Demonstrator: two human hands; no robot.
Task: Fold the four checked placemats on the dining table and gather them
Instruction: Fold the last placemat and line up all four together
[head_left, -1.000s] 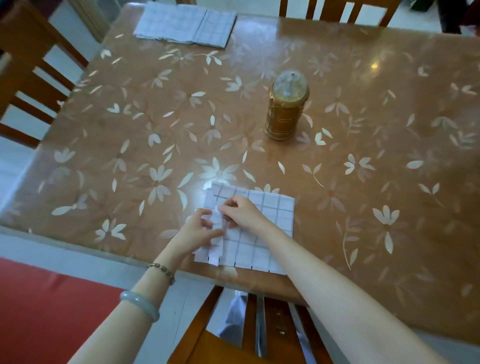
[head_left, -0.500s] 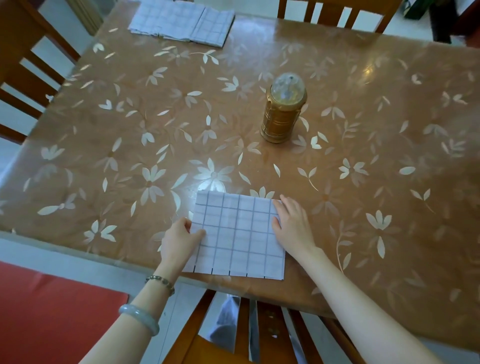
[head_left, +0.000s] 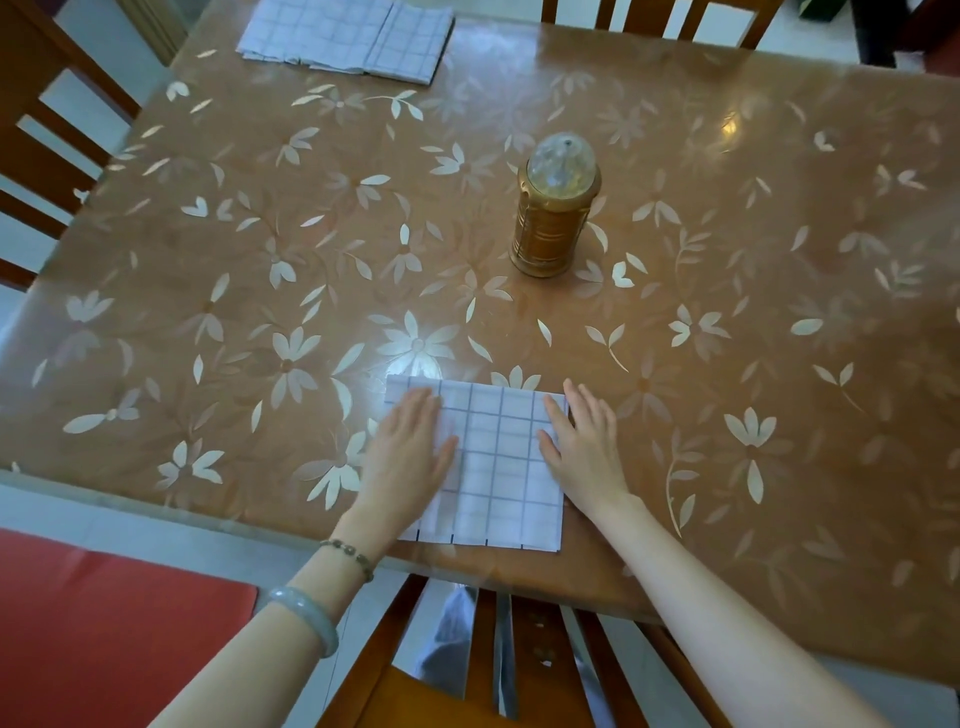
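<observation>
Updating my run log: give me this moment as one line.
left hand flat on near placemat | right hand same | far placemats untouched

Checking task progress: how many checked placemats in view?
2 apart: folded placemat at the near edge under left hand and right hand; far-left bundle, which may hide several layered mats.

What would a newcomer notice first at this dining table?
Most likely the hands: the left hand and right hand press flat on either side of a folded checked placemat at the near edge of the table, whose brown cover is strewn with pale flowers. A golden lamp with a clear domed top stands upright near the middle, and other checked placemats lie at the far edge, toward the left.
</observation>
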